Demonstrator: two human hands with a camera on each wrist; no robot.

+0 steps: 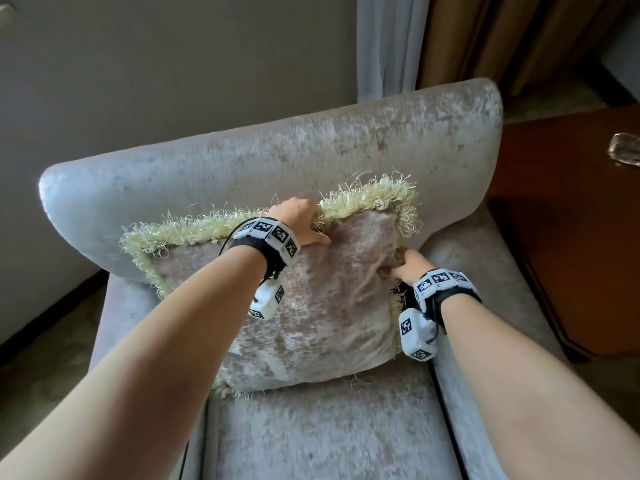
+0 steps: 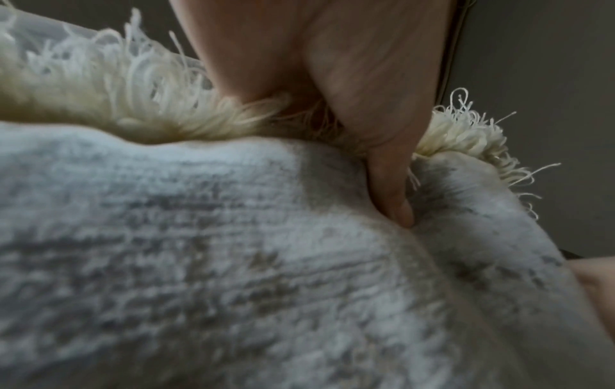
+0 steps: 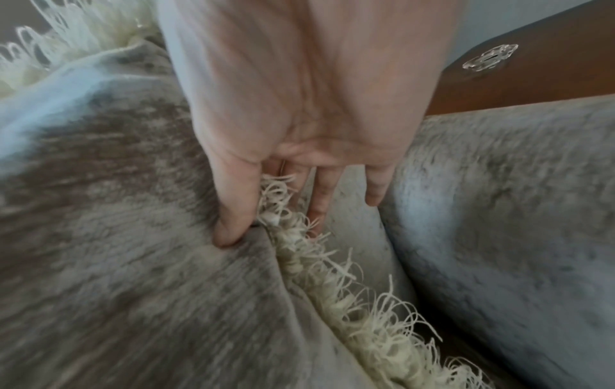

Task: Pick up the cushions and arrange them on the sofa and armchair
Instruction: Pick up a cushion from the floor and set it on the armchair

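A beige velvet cushion (image 1: 311,306) with a pale yellow fringe leans against the back of a grey velvet armchair (image 1: 277,150), its lower edge on the seat. My left hand (image 1: 304,223) grips the cushion's top edge, thumb pressed into the front face and fingers hidden behind the fringe. My right hand (image 1: 405,266) pinches the cushion's right edge, thumb on the front, fingers behind. The left wrist view shows the thumb (image 2: 396,194) dug into the cushion (image 2: 199,250). In the right wrist view the thumb (image 3: 233,210) presses the cushion (image 3: 116,237) beside its fringe.
A dark wooden side table (image 1: 571,220) stands right of the armchair, with a clear glass object (image 1: 625,152) on it. Curtains (image 1: 450,39) hang behind. A grey wall (image 1: 173,64) is at the back left, carpet floor at the left.
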